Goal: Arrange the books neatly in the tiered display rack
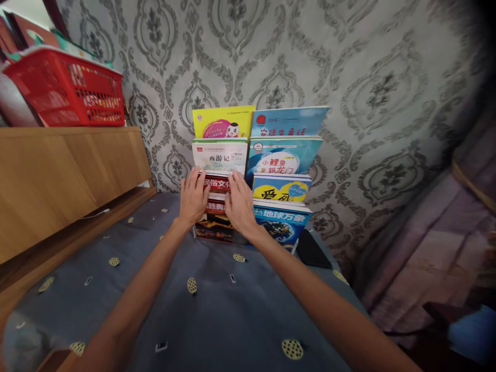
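In the head view, my left hand and my right hand are at the two sides of a red book in the left column of a tiered rack. My fingers reach its top edge, and my thumbs rest against its front. Just below stands another book with a red band and dark picture, partly covered by my right hand. Behind are a white book and a yellow book. The right column holds a blue globe book, a yellow-and-blue book and two blue books farther back.
A patterned grey-blue cloth covers the surface under the rack. A dark flat object lies right of it. At left, a red basket sits on a wooden cabinet. Patterned wallpaper rises behind; a curtain hangs at right.
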Tool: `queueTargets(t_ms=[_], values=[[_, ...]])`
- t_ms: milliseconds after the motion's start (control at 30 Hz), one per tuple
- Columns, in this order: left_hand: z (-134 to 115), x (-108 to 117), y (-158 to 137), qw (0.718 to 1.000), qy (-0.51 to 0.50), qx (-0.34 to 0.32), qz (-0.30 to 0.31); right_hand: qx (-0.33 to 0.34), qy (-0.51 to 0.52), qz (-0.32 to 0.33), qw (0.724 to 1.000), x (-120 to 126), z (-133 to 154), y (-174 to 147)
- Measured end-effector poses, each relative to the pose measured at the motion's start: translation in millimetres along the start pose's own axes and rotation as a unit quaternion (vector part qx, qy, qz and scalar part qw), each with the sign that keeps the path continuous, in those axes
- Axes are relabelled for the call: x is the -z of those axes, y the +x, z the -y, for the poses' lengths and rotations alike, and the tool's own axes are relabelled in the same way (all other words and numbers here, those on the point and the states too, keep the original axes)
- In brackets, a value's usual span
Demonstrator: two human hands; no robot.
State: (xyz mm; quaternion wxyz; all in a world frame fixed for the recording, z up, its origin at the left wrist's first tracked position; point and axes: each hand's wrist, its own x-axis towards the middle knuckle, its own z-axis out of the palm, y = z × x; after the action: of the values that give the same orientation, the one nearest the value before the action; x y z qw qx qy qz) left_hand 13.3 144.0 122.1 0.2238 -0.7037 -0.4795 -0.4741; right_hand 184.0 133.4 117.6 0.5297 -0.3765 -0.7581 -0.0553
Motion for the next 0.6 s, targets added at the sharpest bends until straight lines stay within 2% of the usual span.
queueTargets(t_ms=[200, 333, 467, 600], values=[[1, 0, 5, 0.999, 0.009, -0.004, 0.035, 0.007, 0.0, 0.019, 1.0, 3, -9, 12], [9, 9, -2, 0.999, -0.016, -0.017, 0.023, 0.018, 0.032, 0.019, 0.999, 20, -7, 7], [12, 22, -23, 1.0, -0.015, -0.006, -0.022, 0.043, 0.057, -0.032, 0.997, 55, -4, -18], [-3, 23, -45, 0.999, -0.004, -0.023, -0.033, 0.085, 0.051, -0.009, 0.995, 83, -15, -62]])
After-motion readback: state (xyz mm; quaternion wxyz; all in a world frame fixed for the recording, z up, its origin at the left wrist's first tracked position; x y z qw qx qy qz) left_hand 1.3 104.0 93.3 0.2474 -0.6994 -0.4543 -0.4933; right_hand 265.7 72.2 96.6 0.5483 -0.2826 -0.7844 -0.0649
